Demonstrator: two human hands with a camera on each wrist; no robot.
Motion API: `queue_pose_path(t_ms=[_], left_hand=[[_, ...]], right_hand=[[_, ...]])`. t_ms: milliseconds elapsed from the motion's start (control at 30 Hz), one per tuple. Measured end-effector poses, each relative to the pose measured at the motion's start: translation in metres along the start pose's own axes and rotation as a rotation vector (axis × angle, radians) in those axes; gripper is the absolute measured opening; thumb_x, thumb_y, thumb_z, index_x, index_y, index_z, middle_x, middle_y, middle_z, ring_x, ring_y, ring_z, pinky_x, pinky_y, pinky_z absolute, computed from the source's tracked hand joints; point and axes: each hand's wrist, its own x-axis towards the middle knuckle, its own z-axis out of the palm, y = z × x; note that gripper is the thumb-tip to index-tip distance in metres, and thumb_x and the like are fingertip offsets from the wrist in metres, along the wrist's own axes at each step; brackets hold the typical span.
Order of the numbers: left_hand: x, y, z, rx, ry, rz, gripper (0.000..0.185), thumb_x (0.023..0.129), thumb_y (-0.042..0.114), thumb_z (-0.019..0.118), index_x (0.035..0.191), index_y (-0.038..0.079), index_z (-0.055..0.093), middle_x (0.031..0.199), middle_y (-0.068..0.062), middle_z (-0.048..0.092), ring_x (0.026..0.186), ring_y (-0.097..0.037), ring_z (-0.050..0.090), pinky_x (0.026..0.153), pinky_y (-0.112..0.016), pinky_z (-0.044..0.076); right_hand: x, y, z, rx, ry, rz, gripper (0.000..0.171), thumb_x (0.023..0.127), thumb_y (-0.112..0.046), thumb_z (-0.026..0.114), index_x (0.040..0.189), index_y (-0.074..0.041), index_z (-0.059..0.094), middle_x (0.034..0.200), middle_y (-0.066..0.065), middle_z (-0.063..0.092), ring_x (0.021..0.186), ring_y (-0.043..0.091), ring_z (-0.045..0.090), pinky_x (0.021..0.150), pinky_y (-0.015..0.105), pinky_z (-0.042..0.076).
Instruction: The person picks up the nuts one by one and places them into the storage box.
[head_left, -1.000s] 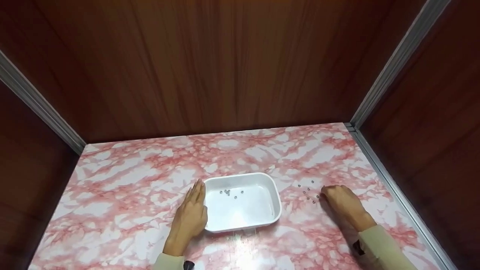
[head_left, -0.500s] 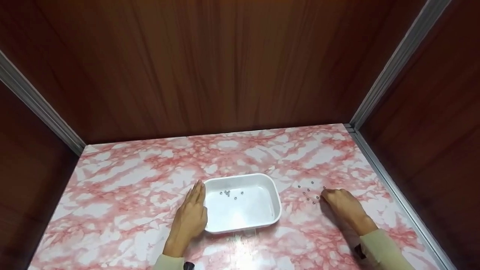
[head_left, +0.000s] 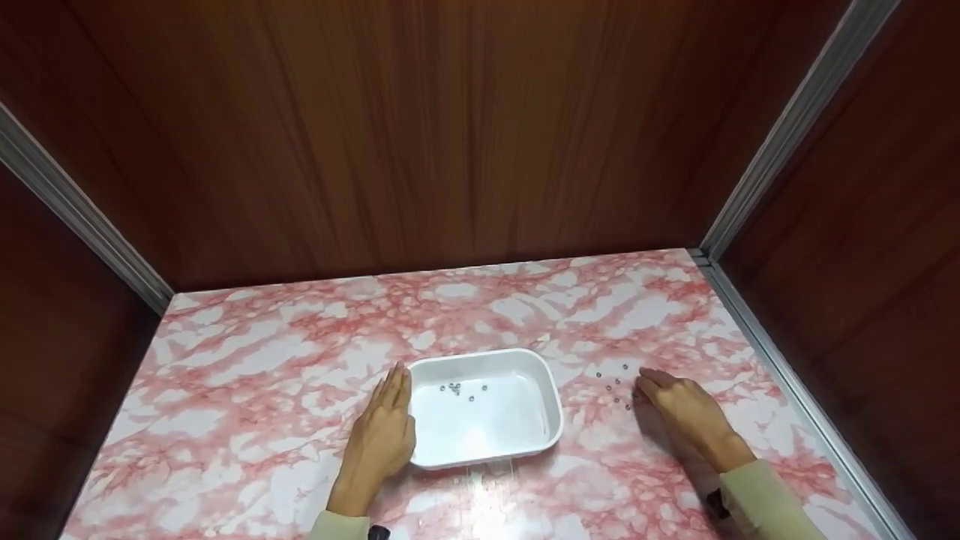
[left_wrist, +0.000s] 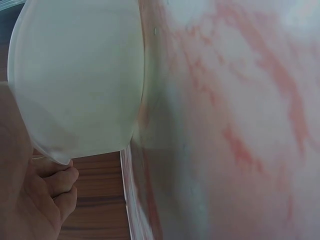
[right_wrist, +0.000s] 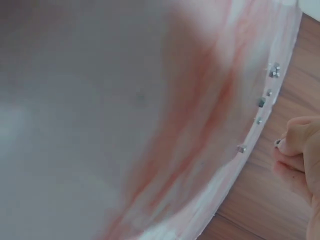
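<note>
A white rectangular tray [head_left: 480, 450] sits on the table with several small metal nuts [head_left: 454, 388] inside. My left hand [head_left: 381, 435] lies along its left side, straight fingers touching the rim; in the left wrist view the fingers [left_wrist: 62, 182] reach the rim's end. Right of the tray, more loose nuts [head_left: 617, 381] are scattered on the table. My right hand [head_left: 686, 409] is at the right edge of that scatter, just above the table. In the right wrist view its thumb and fingertip pinch one small nut [right_wrist: 277, 144].
The table [head_left: 247, 405] has a red and white marbled top. Dark wood-look panels [head_left: 450, 150] close it in at the back and sides, with metal rails [head_left: 784, 409] along the corners and right edge.
My right fingers have shifted from beside the rightmost nuts to over them, and the farthest one by the fingertips no longer shows on the table. The left hand and tray stay put.
</note>
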Motion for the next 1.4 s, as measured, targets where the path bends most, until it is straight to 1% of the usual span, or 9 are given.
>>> queue_pose_path(t_ms=[200, 367, 533, 700, 800, 933, 1000, 1167, 1400], left_hand=[[0.000, 0.000, 0.002, -0.017, 0.016, 0.009, 0.059, 0.101, 0.006, 0.053, 0.153, -0.017, 0.038, 0.165, -0.032, 0.037, 0.155, -0.044, 0.038, 0.129, -0.056, 0.030], [0.000, 0.000, 0.002, -0.007, 0.022, 0.014, 0.058, 0.100, 0.006, 0.053, 0.152, -0.017, 0.040, 0.164, -0.032, 0.038, 0.155, -0.044, 0.038, 0.128, -0.056, 0.031], [0.000, 0.000, 0.002, -0.017, 0.033, 0.017, 0.058, 0.101, 0.005, 0.052, 0.152, -0.017, 0.040, 0.164, -0.032, 0.038, 0.155, -0.044, 0.038, 0.128, -0.056, 0.030], [0.000, 0.000, 0.004, -0.077, 0.038, 0.011, 0.058, 0.100, 0.003, 0.052, 0.152, -0.018, 0.038, 0.164, -0.033, 0.037, 0.154, -0.046, 0.038, 0.127, -0.057, 0.028], [0.000, 0.000, 0.004, -0.088, 0.032, 0.005, 0.059, 0.100, 0.004, 0.052, 0.153, -0.018, 0.037, 0.165, -0.033, 0.036, 0.154, -0.046, 0.038, 0.127, -0.057, 0.028], [0.000, 0.000, 0.003, -0.052, 0.021, 0.002, 0.059, 0.101, 0.006, 0.053, 0.154, -0.016, 0.038, 0.166, -0.031, 0.037, 0.155, -0.043, 0.038, 0.128, -0.056, 0.029], [0.000, -0.001, 0.002, -0.042, 0.016, 0.003, 0.059, 0.101, 0.006, 0.053, 0.154, -0.016, 0.038, 0.166, -0.031, 0.037, 0.156, -0.043, 0.037, 0.129, -0.056, 0.029], [0.000, -0.003, 0.002, -0.030, 0.015, 0.001, 0.059, 0.101, 0.007, 0.052, 0.154, -0.014, 0.039, 0.166, -0.029, 0.038, 0.156, -0.043, 0.037, 0.129, -0.056, 0.030], [0.000, -0.003, 0.001, -0.019, 0.004, -0.005, 0.058, 0.102, 0.008, 0.051, 0.155, -0.013, 0.039, 0.167, -0.028, 0.036, 0.156, -0.042, 0.037, 0.129, -0.056, 0.031]], right_hand=[[0.007, 0.003, 0.002, -0.022, 0.114, -0.100, 0.041, 0.070, 0.014, 0.076, 0.110, 0.003, 0.075, 0.112, 0.020, 0.074, 0.089, 0.033, 0.076, 0.058, 0.039, 0.064], [0.016, 0.001, 0.002, -0.006, 0.181, -0.143, 0.041, 0.072, 0.013, 0.072, 0.112, 0.004, 0.075, 0.113, 0.021, 0.075, 0.094, 0.035, 0.076, 0.063, 0.041, 0.065], [0.025, -0.004, -0.001, 0.015, 0.214, -0.160, 0.042, 0.070, 0.013, 0.076, 0.112, 0.005, 0.075, 0.113, 0.022, 0.076, 0.095, 0.035, 0.076, 0.066, 0.042, 0.065], [0.036, -0.009, -0.002, 0.054, 0.252, -0.157, 0.030, 0.084, 0.004, 0.063, 0.112, 0.004, 0.076, 0.112, 0.021, 0.077, 0.096, 0.034, 0.077, 0.068, 0.041, 0.065], [0.043, -0.014, -0.003, 0.089, 0.273, -0.140, 0.027, 0.085, 0.002, 0.065, 0.110, 0.005, 0.077, 0.111, 0.021, 0.078, 0.094, 0.034, 0.078, 0.069, 0.039, 0.065], [0.052, -0.022, -0.005, 0.158, 0.282, -0.074, 0.037, 0.073, 0.010, 0.082, 0.109, 0.004, 0.077, 0.111, 0.020, 0.078, 0.089, 0.032, 0.079, 0.069, 0.036, 0.065], [0.056, -0.027, -0.007, 0.199, 0.288, -0.024, 0.041, 0.069, 0.013, 0.085, 0.108, 0.003, 0.078, 0.110, 0.020, 0.079, 0.086, 0.030, 0.079, 0.067, 0.034, 0.064], [0.070, -0.040, -0.013, 0.343, 0.311, 0.110, 0.037, 0.072, 0.018, 0.082, 0.105, 0.001, 0.081, 0.107, 0.018, 0.081, 0.081, 0.025, 0.080, 0.062, 0.029, 0.062], [0.087, -0.055, -0.019, 0.591, 0.266, 0.386, 0.028, 0.080, 0.016, 0.079, 0.103, 0.001, 0.083, 0.099, 0.015, 0.083, 0.088, 0.029, 0.082, 0.074, 0.020, 0.064]])
